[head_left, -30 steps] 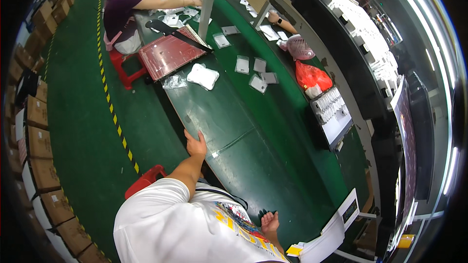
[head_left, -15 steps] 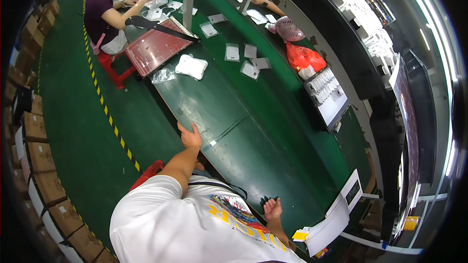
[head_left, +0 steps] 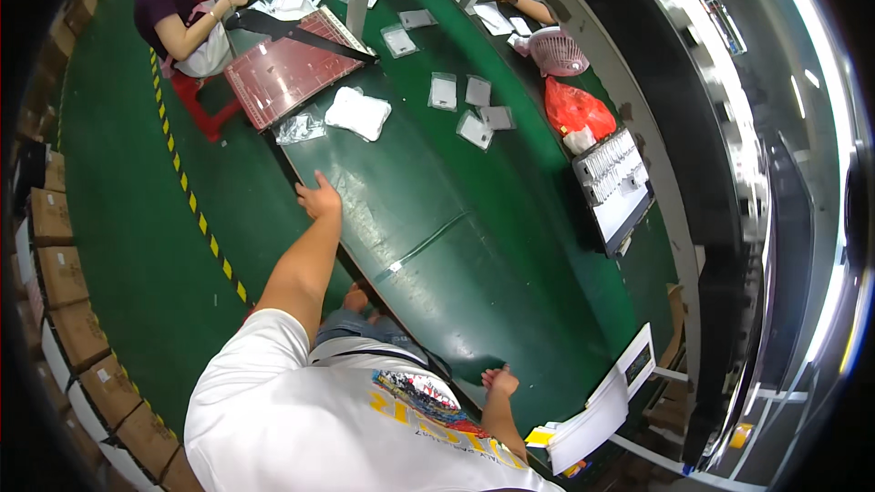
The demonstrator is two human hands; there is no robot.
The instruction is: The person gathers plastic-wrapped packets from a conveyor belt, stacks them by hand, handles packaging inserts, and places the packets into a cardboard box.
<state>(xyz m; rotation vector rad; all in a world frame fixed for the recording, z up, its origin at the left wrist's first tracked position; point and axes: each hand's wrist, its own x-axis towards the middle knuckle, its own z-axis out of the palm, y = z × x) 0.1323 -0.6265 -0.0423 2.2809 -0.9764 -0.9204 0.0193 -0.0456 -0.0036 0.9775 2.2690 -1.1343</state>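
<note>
Head view, only one. Long green surface [head_left: 510,246] runs from upper left of the frame down to lower right, a pale seam line crossing it mid-frame. Left hand [head_left: 319,199] sits at the near edge of the surface, centre-left of frame, arm stretched out straight; fingers look spread and flat, holding nothing. Right hand [head_left: 499,383] rests at the same edge low in the frame, just above the white shirt; it looks loosely open and empty, but it is small here and the finger set is hard to read. Nearest goods: a white padded bag [head_left: 358,112] lying flat on the surface, above and slightly right of the left hand, apart from it; its long axis runs roughly along the belt's width, tilted down to the right. Just left of it, a clear crinkled bag [head_left: 301,127], closer to the surface edge. The left hand is far nearer to both than the right. Further right, several small clear packets [head_left: 478,128] scattered. A dark red tray [head_left: 287,73] sits at the upper left, beside a seated person [head_left: 173,18] working there. Red bag [head_left: 576,109] and a pink basket [head_left: 556,50] along the far side; stacked white papers [head_left: 592,419] lower right.
</note>
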